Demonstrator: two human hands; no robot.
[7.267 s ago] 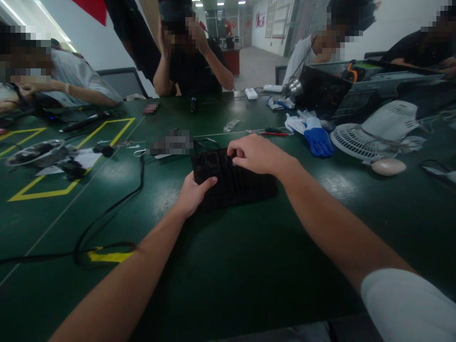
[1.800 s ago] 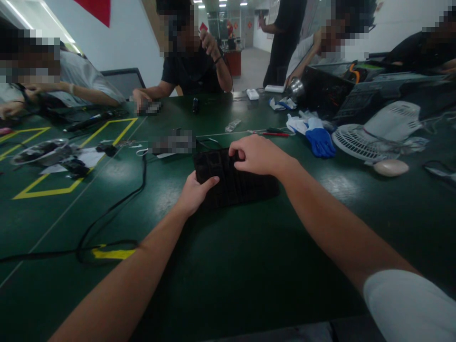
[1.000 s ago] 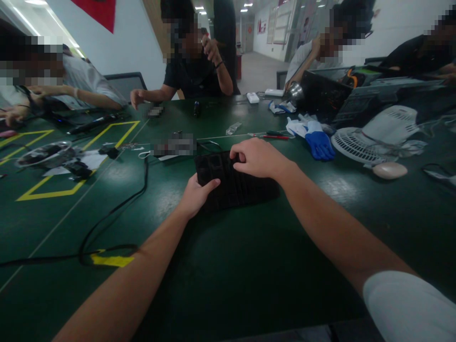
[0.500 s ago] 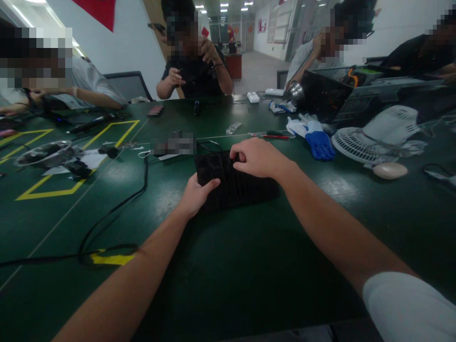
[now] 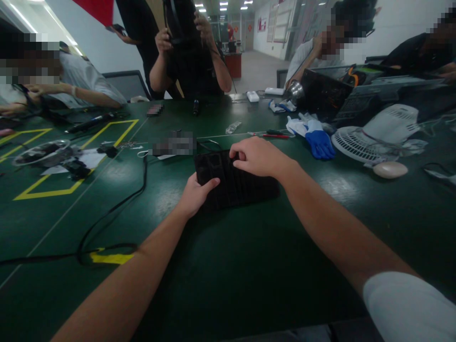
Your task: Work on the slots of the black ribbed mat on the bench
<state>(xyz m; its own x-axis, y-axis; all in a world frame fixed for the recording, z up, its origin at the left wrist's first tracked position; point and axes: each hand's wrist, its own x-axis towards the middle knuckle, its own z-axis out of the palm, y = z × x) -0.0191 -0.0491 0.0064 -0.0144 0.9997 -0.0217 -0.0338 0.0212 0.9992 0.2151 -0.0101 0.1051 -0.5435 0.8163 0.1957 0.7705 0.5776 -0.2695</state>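
Observation:
A flat black case (image 5: pixel 231 187) with raised ribs and box-like sections lies on the green table in front of me, turned slightly. My left hand (image 5: pixel 197 192) grips its left edge, thumb on the upper face and fingers out of sight below. Over the case's far side, my right hand (image 5: pixel 254 154) is bent down, with thumb and forefinger closed together near the surface. Whatever sits between those fingertips is too dark and small to make out. The right part of the case is partly covered by my right hand and wrist.
Beyond the case lie red-and-black screwdrivers (image 5: pixel 276 135) and a small clear bag (image 5: pixel 233 127). To the right are blue-and-white gloves (image 5: pixel 317 140) and a white fan part (image 5: pixel 381 128). A black cable (image 5: pixel 114 206) curves across the left. Several people sit around the table.
Both my hands and the case stay nearly still. Across the table, a person has raised a dark object in front of the face, and another dark-clothed person now stands behind at left.

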